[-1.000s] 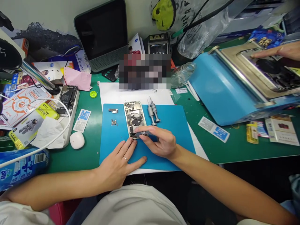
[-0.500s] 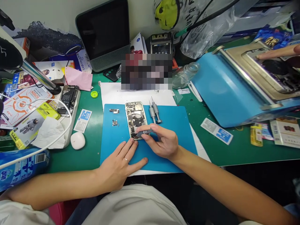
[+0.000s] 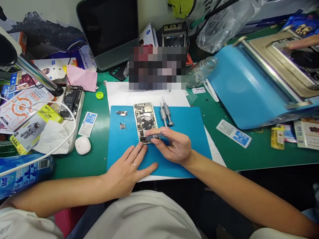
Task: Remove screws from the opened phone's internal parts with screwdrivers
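My right hand (image 3: 178,146) had a grey precision screwdriver (image 3: 154,136) pinched in its fingers, held low over the bottom end of the opened smartphone (image 3: 147,111). My left hand (image 3: 128,166) gripped nothing; it was spread flat, its fingertips against the phone's lower edge. The phone lay face up with its insides bare, on the blue mat (image 3: 199,132) on the green worktop (image 3: 94,162).

I judged the step to be fine driver work at that lower end, which called for a steady phone and a well-seated bit; where the bit met the phone was too small to tell. Two more screwdrivers (image 3: 165,114) lay side by side just right of the phone, and two small parts (image 3: 122,113) (image 3: 123,126) to its left.

Off to my left, a yellow-and-grey box (image 3: 30,129) read "BATTERY", an orange-and-white package (image 3: 23,106) "SCREEN", and a box behind the pink cloth (image 3: 82,78) "LCD". The print on the blue-and-grey card (image 3: 87,124) was too small to read. Far right, a co-worker's hand (image 3: 302,42) touched another opened device (image 3: 305,59).
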The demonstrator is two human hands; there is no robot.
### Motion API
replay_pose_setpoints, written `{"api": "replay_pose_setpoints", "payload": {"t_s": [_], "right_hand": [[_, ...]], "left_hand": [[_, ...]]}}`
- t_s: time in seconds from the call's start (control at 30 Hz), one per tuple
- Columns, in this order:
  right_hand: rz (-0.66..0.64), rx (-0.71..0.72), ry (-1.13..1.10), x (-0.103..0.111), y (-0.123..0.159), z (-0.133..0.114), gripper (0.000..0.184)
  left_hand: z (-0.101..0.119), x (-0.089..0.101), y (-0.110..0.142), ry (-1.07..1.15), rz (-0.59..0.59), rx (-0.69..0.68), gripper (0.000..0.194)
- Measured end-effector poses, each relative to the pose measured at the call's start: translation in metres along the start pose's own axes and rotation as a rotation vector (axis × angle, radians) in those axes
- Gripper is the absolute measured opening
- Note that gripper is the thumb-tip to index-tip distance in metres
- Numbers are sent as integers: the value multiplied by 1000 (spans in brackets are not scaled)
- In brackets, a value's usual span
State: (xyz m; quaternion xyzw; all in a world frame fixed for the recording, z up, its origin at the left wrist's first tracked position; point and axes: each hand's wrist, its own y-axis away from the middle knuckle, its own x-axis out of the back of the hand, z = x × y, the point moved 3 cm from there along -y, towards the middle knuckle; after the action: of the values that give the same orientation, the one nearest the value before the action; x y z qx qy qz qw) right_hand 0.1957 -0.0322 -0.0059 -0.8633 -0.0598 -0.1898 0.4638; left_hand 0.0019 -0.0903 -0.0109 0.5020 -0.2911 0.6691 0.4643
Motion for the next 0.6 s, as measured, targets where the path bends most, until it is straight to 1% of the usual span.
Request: {"api": "replay_pose_setpoints", "payload": {"t_s": [0.17, 0.4, 0.6], "right_hand": [[16, 68, 65, -1, -2, -3, 73], [-1, 96, 164, -1, -6, -4, 68], [-12, 138, 228, -3, -9, -7, 58]], "left_hand": [[0, 0, 1, -6, 6, -4, 98], [0, 2, 0, -19, 3, -2, 101], [-1, 0, 0, -38, -1, 3, 101]]}}
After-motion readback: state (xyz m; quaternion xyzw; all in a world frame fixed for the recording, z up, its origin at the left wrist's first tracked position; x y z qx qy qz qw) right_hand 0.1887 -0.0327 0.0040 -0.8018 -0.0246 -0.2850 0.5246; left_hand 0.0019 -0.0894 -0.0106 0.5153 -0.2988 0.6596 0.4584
